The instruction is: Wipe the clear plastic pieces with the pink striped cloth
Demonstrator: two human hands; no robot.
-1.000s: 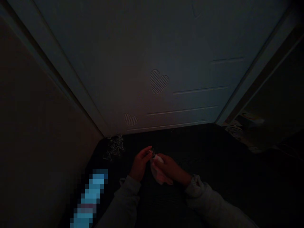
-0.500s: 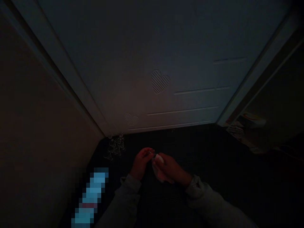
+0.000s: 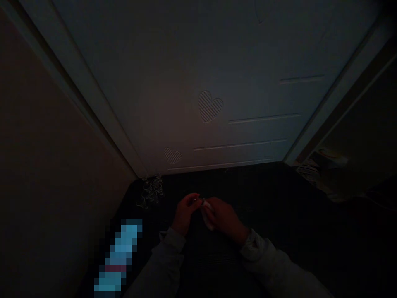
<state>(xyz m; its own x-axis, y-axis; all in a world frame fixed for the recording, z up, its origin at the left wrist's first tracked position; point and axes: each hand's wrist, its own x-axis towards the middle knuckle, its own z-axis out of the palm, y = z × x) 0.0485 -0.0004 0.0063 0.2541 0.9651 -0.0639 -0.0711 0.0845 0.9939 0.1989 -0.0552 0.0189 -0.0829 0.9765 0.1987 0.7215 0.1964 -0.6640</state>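
No text, label, brand or number can be read. The bright blue panel (image 3: 118, 258) at lower left is pixelated; the pale object (image 3: 333, 156) at far right bears a curved mark, possibly printed, too dim to make out.

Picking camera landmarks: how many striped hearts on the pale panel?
2: larger heart above picture centre, smaller heart lower left of it. A faint curve near the top might be another; too dark to tell.

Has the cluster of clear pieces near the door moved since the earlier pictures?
No, the cluster of clear pieces sits at the same spot by the door's lower left corner.
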